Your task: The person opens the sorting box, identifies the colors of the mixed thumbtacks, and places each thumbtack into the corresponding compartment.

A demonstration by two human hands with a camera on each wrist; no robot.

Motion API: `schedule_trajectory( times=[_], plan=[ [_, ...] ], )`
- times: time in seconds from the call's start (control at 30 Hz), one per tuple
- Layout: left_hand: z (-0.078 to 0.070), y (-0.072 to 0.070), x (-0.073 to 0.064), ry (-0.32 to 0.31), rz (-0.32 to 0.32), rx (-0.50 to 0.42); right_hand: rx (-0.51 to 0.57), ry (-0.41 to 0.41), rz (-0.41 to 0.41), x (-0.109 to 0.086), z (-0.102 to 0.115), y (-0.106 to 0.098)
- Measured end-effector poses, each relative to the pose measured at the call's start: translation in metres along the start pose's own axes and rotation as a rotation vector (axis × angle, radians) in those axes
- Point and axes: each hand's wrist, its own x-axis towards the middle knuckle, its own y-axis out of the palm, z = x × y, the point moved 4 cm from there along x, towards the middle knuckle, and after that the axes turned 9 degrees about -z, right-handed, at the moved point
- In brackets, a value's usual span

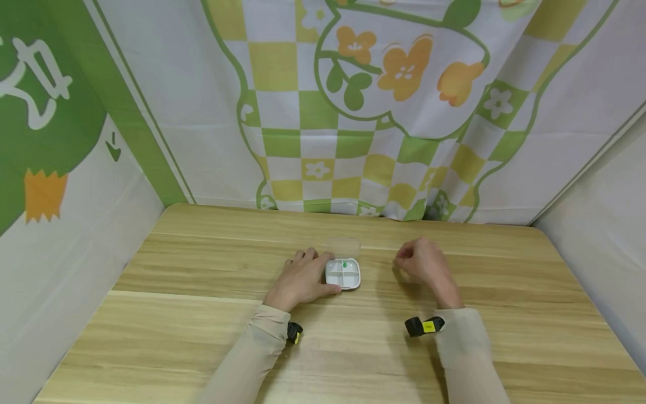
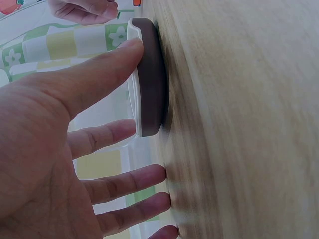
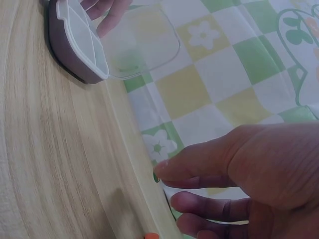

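A white pill box [image 1: 343, 274] with a dark base lies on the table, its clear lid [image 1: 344, 246] folded back behind it. Dividers split the inside into several compartments, and a small green spot shows near the back. My left hand [image 1: 304, 279] holds the box at its left side, thumb at the front edge and index finger at the back corner. The other left fingers are spread, their tips at the tabletop. Right of the box, my right hand [image 1: 426, 262] pinches a tiny dark green piece [image 3: 156, 177] between thumb and index finger, mostly hidden by the fingertips.
A small orange thing [image 3: 151, 235] shows at the bottom of the right wrist view, below the right hand. The wooden table [image 1: 202, 336] ends at a flowered, checked curtain [image 1: 323, 157] behind, with cloth walls at both sides.
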Motion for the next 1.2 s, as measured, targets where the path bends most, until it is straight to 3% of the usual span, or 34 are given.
schedule_trajectory(
  times=[1.2],
  plan=[
    [0.000,0.000,0.000,0.006,-0.012,0.000,0.021,-0.064,0.023,-0.001,0.019,0.017]
  ],
)
